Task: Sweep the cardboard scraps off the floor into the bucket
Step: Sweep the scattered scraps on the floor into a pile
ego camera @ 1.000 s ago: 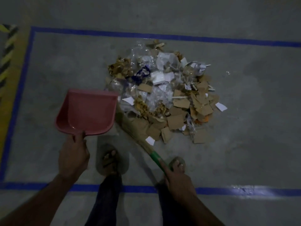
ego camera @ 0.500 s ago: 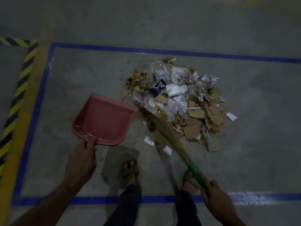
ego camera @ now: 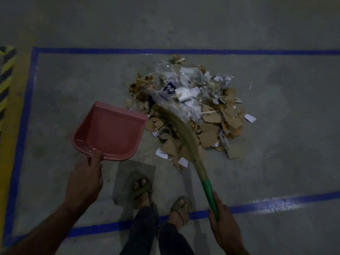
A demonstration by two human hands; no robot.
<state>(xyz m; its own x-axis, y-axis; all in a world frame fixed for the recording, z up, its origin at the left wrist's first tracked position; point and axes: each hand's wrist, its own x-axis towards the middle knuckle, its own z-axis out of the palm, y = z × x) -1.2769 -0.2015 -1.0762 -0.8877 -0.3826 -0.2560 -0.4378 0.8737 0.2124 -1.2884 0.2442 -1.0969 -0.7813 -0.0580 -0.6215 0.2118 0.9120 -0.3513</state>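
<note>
- Brown card and clear film make up the scraps, heaped on the floor at about 1 o'clock from our feet, inside the blue tape.
- We judge the scraps light and loose: stiff little card flakes, limp film and paper that may cling or flutter, so slow strokes should serve best.
- Our right hand is clenched round the green handle of the broom, whose soft straw head lies across the near side of the heap.
- Our left hand grasps the red dustpan by its handle, thumb on top; the pan looks tilted and we cannot tell if its lip touches the floor.
- The lip sits just beside the heap, at its 9 o'clock edge.
- Bare floor lies open at 3 o'clock and 12 o'clock; hazard stripes bound the far 9 o'clock side.
- No bucket is in view.
</note>
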